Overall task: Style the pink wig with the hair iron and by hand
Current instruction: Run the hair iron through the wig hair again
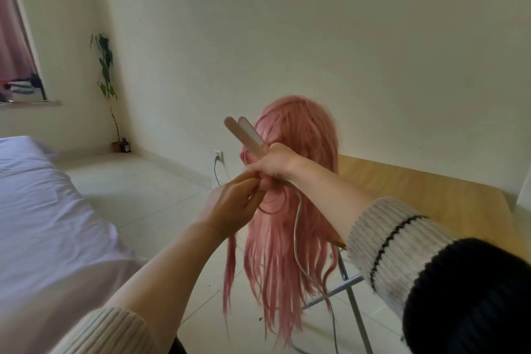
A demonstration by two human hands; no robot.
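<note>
The pink wig (290, 181) hangs upright at the near corner of a wooden table (425, 190), its long strands falling past the edge. The right hand (275, 162) grips the hair iron (247, 135) by its handle, plates slightly apart and pointing up-left beside the wig. The left hand (232, 204) pinches a thin lock just below it, and the iron's cord (298, 227) trails down

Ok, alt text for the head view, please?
Right hand holds a pink hair iron, plates apart, beside a long pink wig; left hand pinches a strand below it. A wooden table stands behind.
</note>
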